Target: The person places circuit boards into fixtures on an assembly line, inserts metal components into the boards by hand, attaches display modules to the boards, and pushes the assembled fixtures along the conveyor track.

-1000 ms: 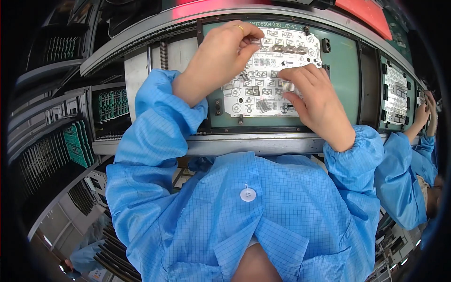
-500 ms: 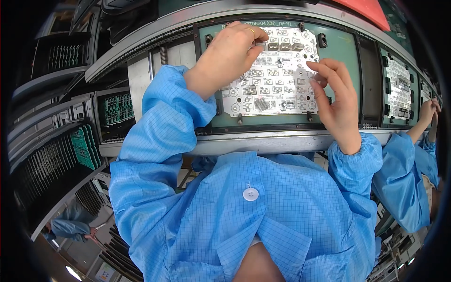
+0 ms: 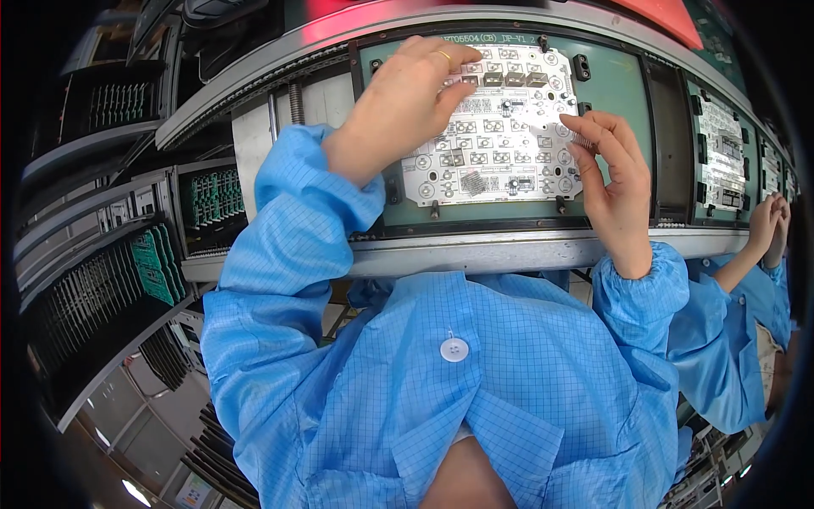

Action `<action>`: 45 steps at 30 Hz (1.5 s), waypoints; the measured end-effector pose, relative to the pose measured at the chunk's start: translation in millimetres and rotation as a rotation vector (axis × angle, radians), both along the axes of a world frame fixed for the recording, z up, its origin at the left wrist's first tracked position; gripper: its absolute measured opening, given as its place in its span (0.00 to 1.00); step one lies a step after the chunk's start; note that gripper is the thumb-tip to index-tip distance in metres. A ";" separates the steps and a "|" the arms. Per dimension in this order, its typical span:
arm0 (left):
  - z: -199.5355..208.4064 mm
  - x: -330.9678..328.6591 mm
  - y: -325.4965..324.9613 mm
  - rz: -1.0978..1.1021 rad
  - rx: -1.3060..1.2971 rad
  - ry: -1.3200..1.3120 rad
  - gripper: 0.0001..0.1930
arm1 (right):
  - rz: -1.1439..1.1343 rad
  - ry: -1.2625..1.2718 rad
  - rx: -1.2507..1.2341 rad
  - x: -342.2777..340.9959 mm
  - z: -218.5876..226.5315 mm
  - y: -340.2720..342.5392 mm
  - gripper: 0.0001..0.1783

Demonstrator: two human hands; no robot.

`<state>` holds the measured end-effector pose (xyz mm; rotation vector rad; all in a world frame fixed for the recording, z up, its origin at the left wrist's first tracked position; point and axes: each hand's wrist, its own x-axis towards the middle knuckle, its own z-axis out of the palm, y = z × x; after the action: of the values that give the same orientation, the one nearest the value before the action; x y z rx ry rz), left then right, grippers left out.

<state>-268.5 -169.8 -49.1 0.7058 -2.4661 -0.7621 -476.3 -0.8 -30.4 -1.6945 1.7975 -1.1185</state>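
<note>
A white printed circuit board (image 3: 496,144) lies in a green carrier plate (image 3: 615,89) with a black frame. My left hand (image 3: 403,102), with a ring on one finger, reaches over the board's upper left; thumb and forefinger are apart near the left end of a row of small boxy components (image 3: 515,79). What the other left fingers touch is hidden. At the board's right edge my right hand (image 3: 617,165) pinches a small grey ribbed part (image 3: 582,141) that looks like a coil, between thumb and fingers.
A metal rail (image 3: 475,252) runs along the near side. Racks of green circuit boards (image 3: 157,263) stand at the left. To the right, another white board (image 3: 721,161) sits in its carrier, beside a co-worker's hands (image 3: 767,227). A red surface (image 3: 649,19) shows at the top.
My left thumb and forefinger have parted beside the component row. My right hand has shifted slightly right and down, and the ribbed part now shows in its fingers. The co-worker's hands moved.
</note>
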 end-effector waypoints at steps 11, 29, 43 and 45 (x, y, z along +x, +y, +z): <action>27.7 32.2 49.3 -0.180 0.053 -0.256 0.12 | 0.053 -0.158 0.157 0.0 1.1 2.1 0.14; 35.6 41.4 47.7 -0.090 1.026 0.124 0.14 | 0.188 0.325 0.041 -2.4 -9.3 6.9 0.15; 30.1 50.1 43.4 0.008 1.066 0.159 0.13 | 0.135 0.378 0.005 10.6 4.8 5.3 0.21; 30.2 53.5 42.3 0.024 1.079 0.172 0.14 | 0.225 0.339 0.012 21.8 6.8 4.3 0.22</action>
<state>-215.0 -127.5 -18.9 0.9383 -1.7384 -2.0639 -454.5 3.5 -23.6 -2.1186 1.7372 -0.7599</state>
